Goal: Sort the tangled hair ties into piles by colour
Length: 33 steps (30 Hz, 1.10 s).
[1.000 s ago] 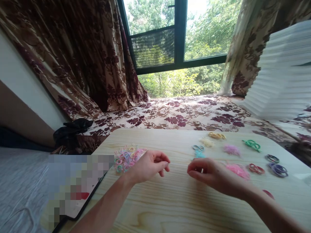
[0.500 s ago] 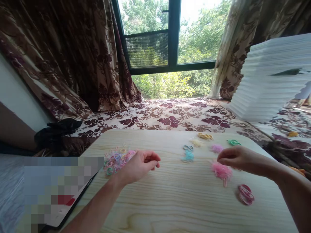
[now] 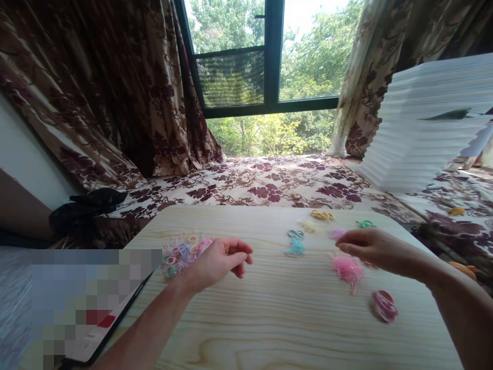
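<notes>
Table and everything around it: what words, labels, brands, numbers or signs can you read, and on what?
No text is readable.
Tablet: mostly pixelated; faint marks too blurred to read.
Pleated white thing: dark mark, no legible letters.
Bands: no text visible.

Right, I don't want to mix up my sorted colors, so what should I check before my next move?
- Dark pink bands apart from bright pink pile: ok, bare tabletop shows between them.
- Golden bands apart from green bands: ok, a gap shows.
- Red bands in full view: not ok, the right hand mostly hides them.
- Multicolored pile in full view: not ok, the left hand and its wrist cover one edge.
- Right hand empty: cannot tell, its fingertips are too small and soft in the picture.
</notes>
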Each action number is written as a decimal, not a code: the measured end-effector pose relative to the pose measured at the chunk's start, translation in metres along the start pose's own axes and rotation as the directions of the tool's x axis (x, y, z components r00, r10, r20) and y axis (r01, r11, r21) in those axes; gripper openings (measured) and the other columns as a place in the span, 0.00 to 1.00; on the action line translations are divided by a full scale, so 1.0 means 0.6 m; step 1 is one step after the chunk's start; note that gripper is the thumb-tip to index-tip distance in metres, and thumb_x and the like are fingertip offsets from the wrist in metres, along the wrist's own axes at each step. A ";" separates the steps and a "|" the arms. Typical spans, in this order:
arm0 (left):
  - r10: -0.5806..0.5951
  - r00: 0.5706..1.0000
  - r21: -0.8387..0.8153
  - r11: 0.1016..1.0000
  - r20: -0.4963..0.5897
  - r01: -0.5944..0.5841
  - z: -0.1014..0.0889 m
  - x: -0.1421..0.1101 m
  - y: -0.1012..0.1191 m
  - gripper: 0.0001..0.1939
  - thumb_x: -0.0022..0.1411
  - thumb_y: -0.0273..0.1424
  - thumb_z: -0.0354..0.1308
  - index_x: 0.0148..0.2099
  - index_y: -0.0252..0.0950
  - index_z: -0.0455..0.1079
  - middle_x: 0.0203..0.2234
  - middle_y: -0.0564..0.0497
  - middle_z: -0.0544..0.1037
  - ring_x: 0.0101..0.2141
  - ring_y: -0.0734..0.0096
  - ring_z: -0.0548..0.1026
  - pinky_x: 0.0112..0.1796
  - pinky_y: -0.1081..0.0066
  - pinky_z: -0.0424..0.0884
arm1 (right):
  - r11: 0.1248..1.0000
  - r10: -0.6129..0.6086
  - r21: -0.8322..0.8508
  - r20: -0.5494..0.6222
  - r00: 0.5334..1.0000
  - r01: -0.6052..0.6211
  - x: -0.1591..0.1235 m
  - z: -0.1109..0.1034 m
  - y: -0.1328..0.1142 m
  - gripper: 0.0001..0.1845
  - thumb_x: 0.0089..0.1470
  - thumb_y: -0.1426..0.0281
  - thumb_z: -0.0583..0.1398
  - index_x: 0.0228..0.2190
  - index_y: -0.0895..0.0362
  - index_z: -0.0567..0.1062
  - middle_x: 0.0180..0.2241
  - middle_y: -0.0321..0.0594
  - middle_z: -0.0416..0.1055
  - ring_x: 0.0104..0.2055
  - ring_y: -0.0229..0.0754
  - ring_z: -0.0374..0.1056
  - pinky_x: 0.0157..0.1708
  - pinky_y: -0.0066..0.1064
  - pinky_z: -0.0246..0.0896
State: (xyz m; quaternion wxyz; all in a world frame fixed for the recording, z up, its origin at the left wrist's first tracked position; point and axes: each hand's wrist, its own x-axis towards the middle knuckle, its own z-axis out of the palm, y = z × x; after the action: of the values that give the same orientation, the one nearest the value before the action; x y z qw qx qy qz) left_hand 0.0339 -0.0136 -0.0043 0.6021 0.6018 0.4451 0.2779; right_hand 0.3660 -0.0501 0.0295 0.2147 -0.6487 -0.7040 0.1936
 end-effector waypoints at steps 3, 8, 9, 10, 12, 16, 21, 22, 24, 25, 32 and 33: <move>-0.036 0.996 -0.187 0.981 0.087 0.052 0.002 -0.002 0.006 0.14 0.48 0.32 0.62 0.37 0.29 0.72 0.31 0.47 0.78 0.22 0.78 0.72 0.30 0.69 0.72 | 0.995 -0.080 0.060 -0.035 0.996 0.082 0.012 0.042 -0.040 0.19 0.48 0.55 0.57 0.25 0.54 0.80 0.21 0.38 0.74 0.23 0.40 0.66 0.23 0.29 0.60; -0.093 0.991 -0.339 0.933 0.097 0.121 0.007 0.001 0.011 0.15 0.44 0.28 0.65 0.37 0.29 0.73 0.33 0.45 0.78 0.23 0.77 0.73 0.33 0.67 0.73 | 0.940 -0.244 0.218 -0.103 0.964 0.261 0.013 0.129 -0.106 0.17 0.53 0.57 0.56 0.27 0.54 0.80 0.21 0.38 0.75 0.21 0.38 0.64 0.20 0.28 0.58; -0.099 0.991 -0.340 0.932 0.092 0.125 0.008 0.002 0.010 0.16 0.42 0.26 0.65 0.37 0.29 0.73 0.33 0.46 0.79 0.23 0.78 0.73 0.33 0.68 0.73 | 0.924 -0.267 0.257 -0.098 0.959 0.283 0.010 0.142 -0.115 0.16 0.53 0.59 0.56 0.27 0.54 0.79 0.23 0.39 0.76 0.22 0.39 0.65 0.20 0.28 0.59; -0.102 0.991 -0.333 0.934 0.088 0.126 0.009 0.003 0.009 0.17 0.41 0.24 0.65 0.37 0.29 0.73 0.33 0.46 0.79 0.23 0.78 0.74 0.33 0.69 0.73 | 0.911 -0.279 0.287 -0.099 0.955 0.296 0.007 0.153 -0.122 0.16 0.54 0.60 0.56 0.28 0.55 0.79 0.24 0.39 0.76 0.22 0.39 0.66 0.21 0.27 0.60; -0.102 0.992 -0.307 0.944 0.079 0.121 0.010 0.003 0.007 0.18 0.39 0.22 0.64 0.38 0.28 0.73 0.32 0.46 0.79 0.23 0.77 0.74 0.32 0.70 0.72 | 0.897 -0.288 0.316 -0.109 0.951 0.308 0.002 0.170 -0.130 0.14 0.55 0.61 0.56 0.28 0.55 0.79 0.23 0.38 0.76 0.22 0.38 0.66 0.21 0.27 0.60; -0.095 0.993 -0.257 0.960 0.071 0.110 0.014 0.001 0.005 0.18 0.40 0.21 0.63 0.38 0.28 0.72 0.29 0.46 0.80 0.23 0.75 0.75 0.29 0.70 0.72 | 0.875 -0.329 0.307 -0.192 0.925 0.375 -0.002 0.193 -0.130 0.12 0.56 0.65 0.56 0.29 0.55 0.78 0.23 0.37 0.73 0.21 0.35 0.62 0.20 0.26 0.59; -0.103 0.990 -0.231 0.965 0.099 0.124 0.019 -0.002 0.006 0.18 0.42 0.24 0.65 0.40 0.29 0.72 0.26 0.47 0.80 0.22 0.74 0.74 0.29 0.69 0.72 | 0.844 -0.393 0.280 -0.255 0.883 0.457 -0.004 0.209 -0.128 0.10 0.56 0.68 0.56 0.33 0.55 0.77 0.24 0.38 0.71 0.21 0.34 0.63 0.19 0.25 0.59; -0.104 0.990 -0.231 0.965 0.100 0.124 0.020 -0.002 0.006 0.19 0.42 0.25 0.66 0.40 0.29 0.72 0.26 0.48 0.80 0.22 0.74 0.74 0.29 0.69 0.72 | 0.841 -0.405 0.272 -0.258 0.877 0.468 -0.005 0.209 -0.130 0.10 0.56 0.68 0.56 0.33 0.55 0.77 0.25 0.38 0.71 0.21 0.34 0.63 0.19 0.25 0.59; -0.101 0.990 -0.234 0.965 0.098 0.121 0.023 -0.001 0.003 0.19 0.41 0.26 0.66 0.40 0.29 0.72 0.24 0.49 0.79 0.22 0.74 0.75 0.27 0.70 0.72 | 0.835 -0.432 0.251 -0.252 0.866 0.490 -0.008 0.209 -0.135 0.10 0.57 0.68 0.56 0.33 0.55 0.77 0.25 0.39 0.71 0.21 0.34 0.63 0.19 0.25 0.60; -0.097 0.991 -0.234 0.965 0.096 0.118 0.025 0.000 0.001 0.19 0.41 0.26 0.67 0.40 0.29 0.71 0.23 0.50 0.79 0.21 0.74 0.74 0.27 0.71 0.72 | 0.833 -0.446 0.235 -0.250 0.859 0.501 -0.010 0.208 -0.137 0.10 0.57 0.68 0.56 0.33 0.55 0.78 0.26 0.39 0.71 0.21 0.34 0.63 0.19 0.24 0.60; -0.059 0.995 -0.230 0.970 0.085 0.078 0.037 0.004 -0.010 0.20 0.43 0.30 0.68 0.40 0.29 0.72 0.21 0.51 0.78 0.21 0.75 0.74 0.26 0.72 0.71 | 0.828 -0.520 0.107 -0.217 0.826 0.550 -0.015 0.205 -0.141 0.12 0.59 0.70 0.55 0.32 0.54 0.78 0.29 0.41 0.74 0.26 0.35 0.69 0.23 0.23 0.62; -0.054 0.995 -0.228 0.971 0.084 0.072 0.037 0.004 -0.011 0.20 0.43 0.31 0.68 0.40 0.29 0.72 0.21 0.51 0.77 0.21 0.74 0.74 0.26 0.72 0.71 | 0.823 -0.532 0.092 -0.224 0.817 0.561 -0.015 0.206 -0.140 0.12 0.60 0.70 0.54 0.32 0.54 0.78 0.29 0.41 0.74 0.26 0.35 0.69 0.23 0.23 0.62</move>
State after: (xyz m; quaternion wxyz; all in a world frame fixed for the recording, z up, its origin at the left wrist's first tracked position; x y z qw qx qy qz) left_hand 0.0530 -0.0229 -0.0141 0.6933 0.5236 0.4049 0.2849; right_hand 0.2286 -0.0655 -0.0273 0.3760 -0.4155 -0.8202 0.1151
